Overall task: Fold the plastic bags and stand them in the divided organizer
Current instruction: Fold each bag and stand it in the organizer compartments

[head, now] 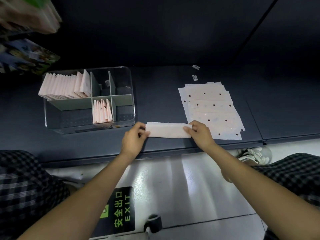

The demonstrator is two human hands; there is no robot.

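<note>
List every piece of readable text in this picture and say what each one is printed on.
"安全出口" in green characters, on the dark floor sign between the person's forearms.
"EXIT" in green letters, on the same floor sign, beside the characters.
Two small white labels on the dark table beyond the flat bags: too small to read.
Small label inside the clear organizer: too blurred to read.

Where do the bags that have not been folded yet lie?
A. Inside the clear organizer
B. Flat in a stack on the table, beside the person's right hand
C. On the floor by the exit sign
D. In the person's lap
B: the flat bags lie spread in a stack on the dark table, just beyond the right hand.
</note>
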